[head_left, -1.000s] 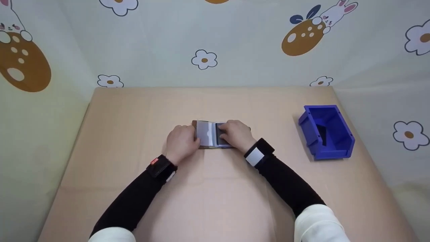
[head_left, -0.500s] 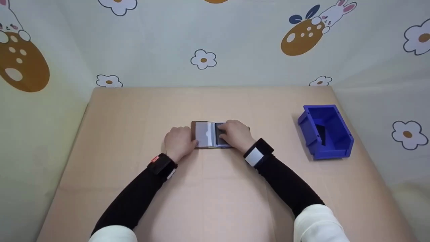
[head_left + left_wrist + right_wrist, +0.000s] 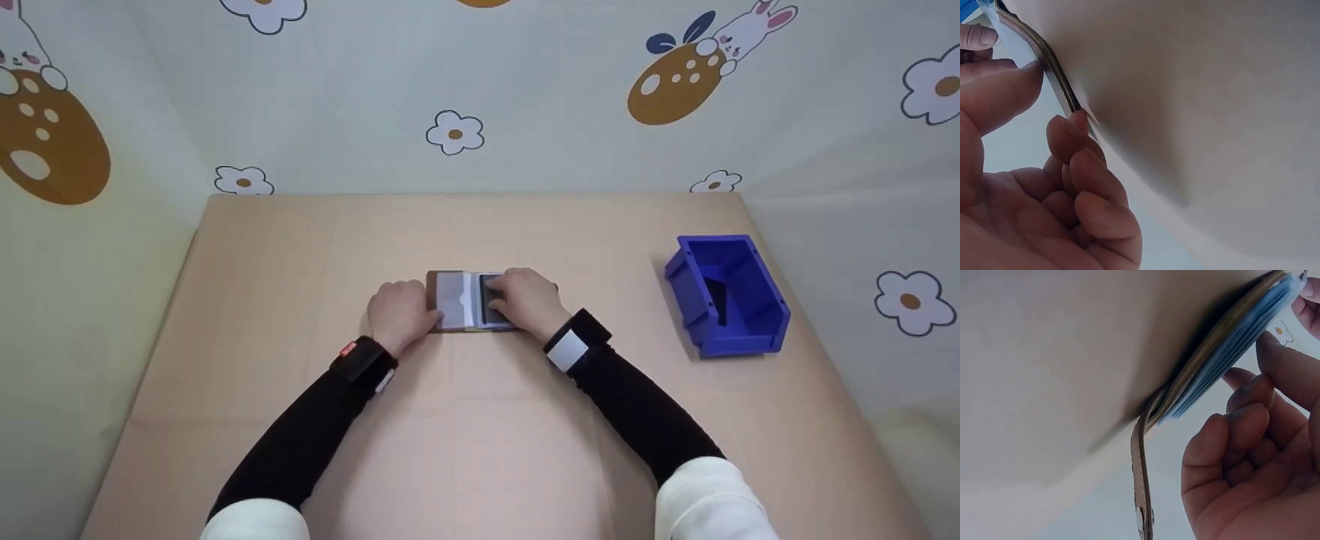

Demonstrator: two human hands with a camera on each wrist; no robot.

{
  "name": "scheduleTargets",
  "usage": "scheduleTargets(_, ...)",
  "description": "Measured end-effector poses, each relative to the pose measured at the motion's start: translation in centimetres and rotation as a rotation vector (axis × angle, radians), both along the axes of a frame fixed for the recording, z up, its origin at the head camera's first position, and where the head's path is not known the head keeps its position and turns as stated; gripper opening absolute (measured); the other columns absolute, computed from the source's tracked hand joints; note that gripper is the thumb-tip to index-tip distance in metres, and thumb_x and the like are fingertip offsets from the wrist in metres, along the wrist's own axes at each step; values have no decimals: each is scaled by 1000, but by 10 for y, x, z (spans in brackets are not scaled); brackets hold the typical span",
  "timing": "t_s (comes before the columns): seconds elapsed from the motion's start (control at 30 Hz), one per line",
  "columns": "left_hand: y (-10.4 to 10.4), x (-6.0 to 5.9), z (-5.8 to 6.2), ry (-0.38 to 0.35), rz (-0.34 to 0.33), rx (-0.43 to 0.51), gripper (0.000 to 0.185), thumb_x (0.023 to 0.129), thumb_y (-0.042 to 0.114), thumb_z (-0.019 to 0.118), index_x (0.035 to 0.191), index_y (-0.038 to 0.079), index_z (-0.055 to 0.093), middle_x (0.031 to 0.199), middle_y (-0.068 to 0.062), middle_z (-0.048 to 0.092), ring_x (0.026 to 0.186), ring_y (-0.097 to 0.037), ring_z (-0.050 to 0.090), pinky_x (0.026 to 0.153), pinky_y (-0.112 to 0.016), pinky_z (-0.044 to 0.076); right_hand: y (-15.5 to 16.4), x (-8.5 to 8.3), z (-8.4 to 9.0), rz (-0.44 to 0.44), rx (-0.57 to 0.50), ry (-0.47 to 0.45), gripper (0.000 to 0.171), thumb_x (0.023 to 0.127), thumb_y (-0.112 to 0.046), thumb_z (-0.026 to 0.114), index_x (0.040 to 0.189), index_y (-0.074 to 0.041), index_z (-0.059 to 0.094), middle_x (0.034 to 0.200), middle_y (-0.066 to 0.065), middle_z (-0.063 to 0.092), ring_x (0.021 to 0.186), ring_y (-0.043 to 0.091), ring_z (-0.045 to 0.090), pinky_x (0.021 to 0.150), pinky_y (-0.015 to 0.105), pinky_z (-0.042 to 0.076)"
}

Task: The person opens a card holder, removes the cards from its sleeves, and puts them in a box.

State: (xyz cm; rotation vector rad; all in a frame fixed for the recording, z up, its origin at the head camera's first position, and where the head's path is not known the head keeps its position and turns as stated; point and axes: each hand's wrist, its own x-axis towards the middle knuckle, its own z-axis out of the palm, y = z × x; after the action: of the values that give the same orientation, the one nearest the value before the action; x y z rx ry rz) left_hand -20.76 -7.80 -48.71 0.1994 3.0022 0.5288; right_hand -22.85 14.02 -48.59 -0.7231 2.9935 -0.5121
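A brown card holder (image 3: 432, 300) lies spread on the table, with clear plastic sleeves (image 3: 451, 301) inside. On its left edge, my left hand (image 3: 400, 315) pinches the cover between thumb and fingertips; the left wrist view shows the brown stitched edge (image 3: 1044, 50) there. My right hand (image 3: 531, 301) holds the right half, its thumb and bent fingers on the stack of sleeves (image 3: 1224, 343). Beneath those fingertips a dark card (image 3: 489, 311) shows, partly covered by the hand. A strap with a metal snap (image 3: 1141, 495) hangs from the holder's right side in the right wrist view.
To the right stands a blue plastic bin (image 3: 739, 345), with a flat black piece (image 3: 718, 300) inside. The brown-covered table (image 3: 465, 435) meets patterned cloth walls (image 3: 360, 112) at the back and sides.
The left hand has shifted slightly left and lower, and the left sleeve now lies flatter, baring more of the brown cover edge. The right hand stays in place.
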Motion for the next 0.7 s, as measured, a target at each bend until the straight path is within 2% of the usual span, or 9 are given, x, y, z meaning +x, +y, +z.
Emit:
scheduleTargets(0.27, 0, -1, 0, -1, 4, 2, 31, 82, 31, 78, 81, 1, 68, 76, -12, 66, 73, -32, 62, 63, -46, 51, -1, 0, 0, -2, 20, 1, 28, 86, -14, 75, 114, -8, 74, 100, 13, 70, 96, 29, 66, 81, 43, 52)
scheduleTargets(0.47, 0, 1, 0, 26, 5, 11, 28, 82, 28, 78, 77, 2, 67, 74, -11, 66, 72, -31, 63, 60, -46, 52, 0, 0, 2, 5, 15, 18, 23, 87, -15, 75, 109, -8, 75, 92, 11, 68, 90, 28, 65, 79, 42, 51)
scheduleTargets(0.7, 0, 2, 1, 22, 4, 17, 28, 82, 28, 78, 79, 1, 68, 73, -10, 65, 70, -30, 62, 59, -46, 51, 10, -2, 11, -55, -11, 4, 27, 89, -16, 74, 115, -9, 74, 94, 8, 69, 89, 24, 64, 80, 39, 50)
